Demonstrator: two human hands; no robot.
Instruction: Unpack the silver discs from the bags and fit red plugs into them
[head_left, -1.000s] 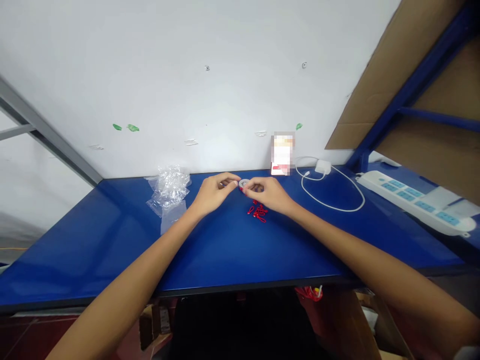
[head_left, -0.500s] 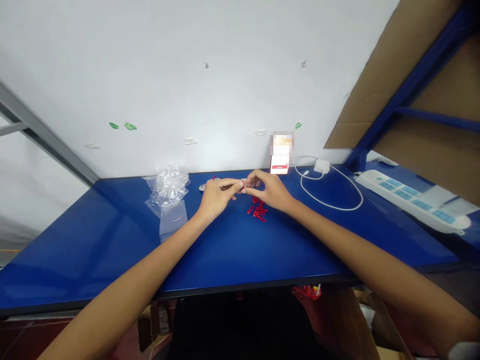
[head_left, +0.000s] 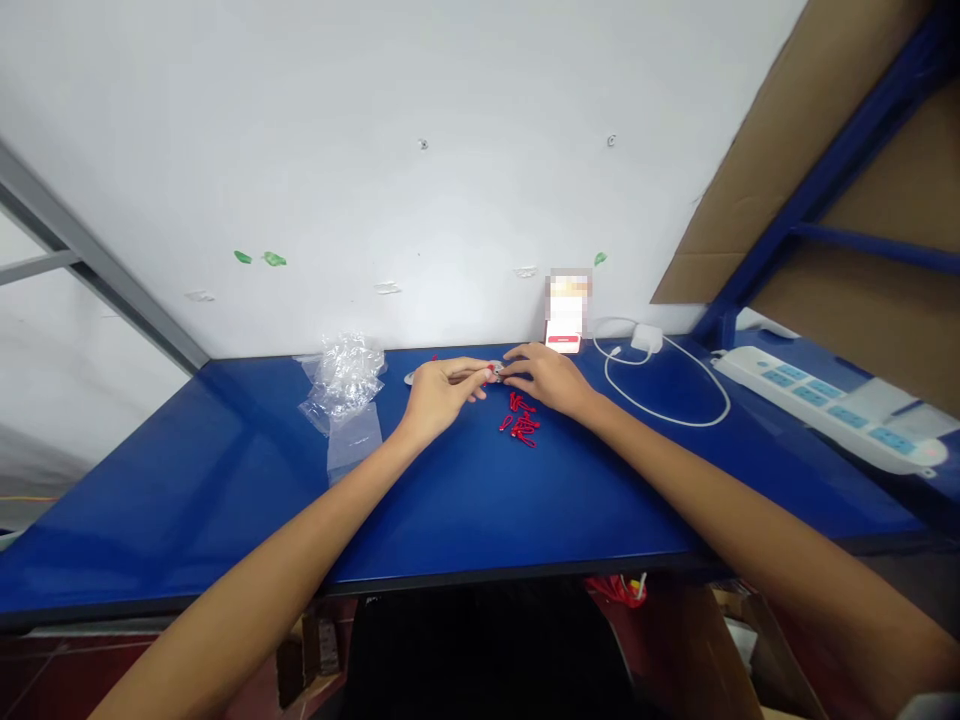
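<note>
My left hand [head_left: 442,393] is closed in a pinch, with a small red cord loop [head_left: 491,372] at its fingertips. Facing it, my right hand [head_left: 550,377] has its thumb and fingers slightly apart. Its tips are at a small silvery-grey piece [head_left: 498,369]; whether they touch it I cannot make out. Several red cord loops [head_left: 523,425] lie in a loose pile on the blue table below my right hand. A pale round piece [head_left: 409,378] with a bit of red shows partly behind my left hand.
Crumpled clear plastic bags [head_left: 345,375] lie to the left, a flat one [head_left: 355,440] in front. Against the white wall leans a lit phone [head_left: 564,325]. A white charger [head_left: 646,338] with its cable [head_left: 679,424] and a power strip [head_left: 832,410] are on the right.
My right fingers have parted from the pinch beside my left fingertips and shifted slightly right. The silvery piece between the hands shows more now. The whole view has shifted a little.
</note>
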